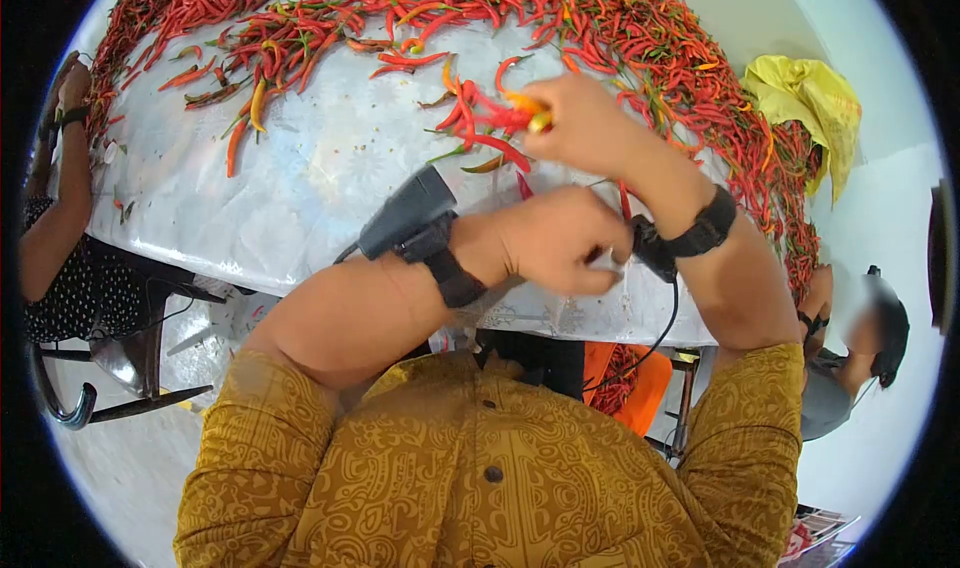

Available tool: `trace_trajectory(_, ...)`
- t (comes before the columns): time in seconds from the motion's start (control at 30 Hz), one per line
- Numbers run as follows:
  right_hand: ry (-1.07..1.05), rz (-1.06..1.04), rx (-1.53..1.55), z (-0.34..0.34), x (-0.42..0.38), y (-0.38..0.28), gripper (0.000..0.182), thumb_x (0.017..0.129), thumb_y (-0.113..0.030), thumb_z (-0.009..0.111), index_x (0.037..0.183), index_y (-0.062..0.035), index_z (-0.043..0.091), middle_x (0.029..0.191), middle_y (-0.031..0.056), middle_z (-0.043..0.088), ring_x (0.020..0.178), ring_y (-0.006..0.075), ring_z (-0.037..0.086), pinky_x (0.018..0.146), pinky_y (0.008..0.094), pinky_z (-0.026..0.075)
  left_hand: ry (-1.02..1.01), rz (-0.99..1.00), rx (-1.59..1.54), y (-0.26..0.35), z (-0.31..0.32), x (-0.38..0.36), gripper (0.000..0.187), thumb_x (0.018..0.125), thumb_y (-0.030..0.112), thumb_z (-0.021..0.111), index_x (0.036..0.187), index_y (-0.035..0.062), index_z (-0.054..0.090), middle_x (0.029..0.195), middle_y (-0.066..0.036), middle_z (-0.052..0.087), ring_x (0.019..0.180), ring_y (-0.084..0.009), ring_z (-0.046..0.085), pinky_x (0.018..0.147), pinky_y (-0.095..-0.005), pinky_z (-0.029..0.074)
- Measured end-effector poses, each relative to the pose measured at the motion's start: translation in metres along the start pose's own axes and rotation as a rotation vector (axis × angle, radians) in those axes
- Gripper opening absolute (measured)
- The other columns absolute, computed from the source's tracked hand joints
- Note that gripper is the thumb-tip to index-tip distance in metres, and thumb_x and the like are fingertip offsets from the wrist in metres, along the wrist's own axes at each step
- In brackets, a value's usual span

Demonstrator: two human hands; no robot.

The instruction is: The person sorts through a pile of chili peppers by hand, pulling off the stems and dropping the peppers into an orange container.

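1. Pale desk [310, 168], heaped chillies [650, 28] curving from left across the far side to the right; most lie unpicked.
2. My left hand [560, 233] curls; any grip, I can't tell.
3. My right hand's [580, 123] fingers clamp a small red-and-orange bunch [500, 118].

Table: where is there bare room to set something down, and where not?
A broad patch of the table between the chillies and the left wrist's black device; a narrow strip between the left hand and near edge. Crowded: far and right sides, heaped with chillies.
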State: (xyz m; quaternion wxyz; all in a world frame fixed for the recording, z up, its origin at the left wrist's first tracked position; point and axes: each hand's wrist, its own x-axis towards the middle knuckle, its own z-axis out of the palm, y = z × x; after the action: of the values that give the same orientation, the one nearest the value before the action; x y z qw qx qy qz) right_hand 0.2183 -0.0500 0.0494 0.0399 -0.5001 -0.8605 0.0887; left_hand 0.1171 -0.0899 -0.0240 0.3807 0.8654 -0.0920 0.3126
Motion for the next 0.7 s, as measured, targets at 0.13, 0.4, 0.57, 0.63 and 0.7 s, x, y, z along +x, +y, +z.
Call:
trace_trajectory(0.13, 0.076, 0.14, 0.208, -0.023, -0.012, 0.03, 0.026, 0.069, -0.015, 0.067, 0.088, 0.0019, 0.06, 0.065, 0.0081, 0.056, 0.06, 0.0136, 0.05, 0.058, 0.0314, 0.042, 0.501, -0.167, -0.156, 0.002, -0.021, 0.001, 0.021, 0.08, 0.02, 0.056, 0.084, 0.001, 0.063, 0.064, -0.004, 0.054, 0.057, -0.0162, 0.051, 0.055, -0.0285, 0.041)
trace_trajectory(0.4, 0.097, 0.285, 0.406, -0.004, -0.028, 0.031, 0.029, 0.069, -0.02, 0.07, 0.086, 0.0013, 0.061, 0.066, 0.0093, 0.057, 0.06, 0.0171, 0.053, 0.057, 0.0327, 0.042, 1.144, -0.236, -0.435, -0.006, -0.049, -0.001, 0.042, 0.093, 0.031, 0.038, 0.08, -0.0002, 0.063, 0.058, 0.0, 0.049, 0.054, -0.0065, 0.042, 0.05, -0.0217, 0.032)
trace_trajectory(0.57, 0.142, 0.421, 0.603, 0.004, -0.027, 0.03, 0.03, 0.067, -0.02, 0.071, 0.085, 0.0017, 0.06, 0.064, 0.0102, 0.055, 0.058, 0.018, 0.051, 0.056, 0.0338, 0.041, 1.316, -0.108, -0.106, -0.013, -0.066, -0.002, 0.042, 0.094, 0.031, 0.033, 0.089, 0.0016, 0.063, 0.071, -0.003, 0.057, 0.063, -0.0105, 0.048, 0.058, -0.0247, 0.037)
trace_trajectory(0.63, 0.132, 0.472, 0.628, 0.006, -0.028, 0.027, 0.03, 0.067, -0.02, 0.07, 0.085, 0.0016, 0.06, 0.063, 0.011, 0.054, 0.057, 0.0183, 0.05, 0.056, 0.034, 0.041, 1.349, -0.121, -0.115, -0.013, -0.073, -0.005, 0.042, 0.094, 0.032, 0.032, 0.095, 0.0015, 0.061, 0.078, -0.004, 0.057, 0.07, -0.0115, 0.047, 0.065, -0.0256, 0.036)
trace_trajectory(0.7, 0.02, 0.187, 0.341, 0.012, -0.024, 0.018, 0.03, 0.065, -0.02, 0.071, 0.086, -0.0002, 0.062, 0.067, 0.014, 0.058, 0.06, 0.0228, 0.056, 0.058, 0.0357, 0.043, 1.383, -0.148, -0.075, -0.011, -0.076, -0.006, 0.042, 0.093, 0.033, 0.032, 0.102, 0.0024, 0.06, 0.089, -0.004, 0.058, 0.081, -0.0129, 0.047, 0.073, -0.0272, 0.035)
